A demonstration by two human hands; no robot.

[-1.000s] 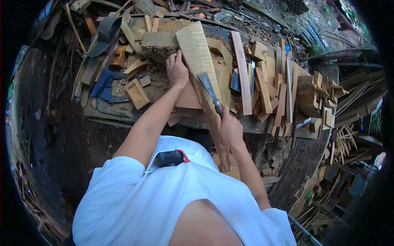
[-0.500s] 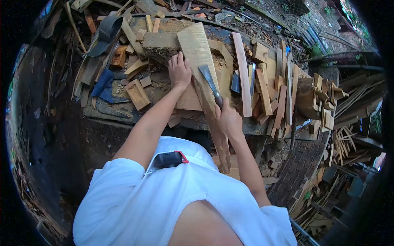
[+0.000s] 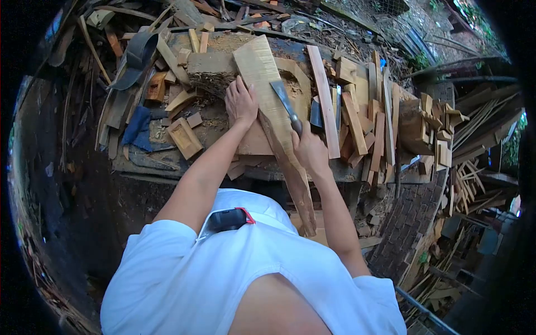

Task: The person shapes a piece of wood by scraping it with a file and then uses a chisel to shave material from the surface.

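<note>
A long pale board (image 3: 268, 72), wide at its far end and narrowing toward me, lies slantwise across the work surface. At its left edge rests my left hand (image 3: 241, 103), fingers bent at the edge and thumb against the wood; the fingers' undersides are hidden. My right hand (image 3: 311, 151) is wrapped round the handle of a flat, wide-bladed chisel (image 3: 283, 99). The chisel's blade lies over the right part of the board, its tip pointing away and left. A thick rough-edged wood block (image 3: 211, 64) is beyond my left hand.
Wooden strips (image 3: 325, 100) and several offcuts lie right of the board. To the left are a hollowed wood block (image 3: 185, 138), a blue cloth (image 3: 137, 129) and a curved dark strip (image 3: 133, 61). Scrap wood is piled around the bench.
The whole view has shifted slightly, so the bench things appear a little further left. Both hands keep their places at the board, and the chisel blade sits slightly differently on it.
</note>
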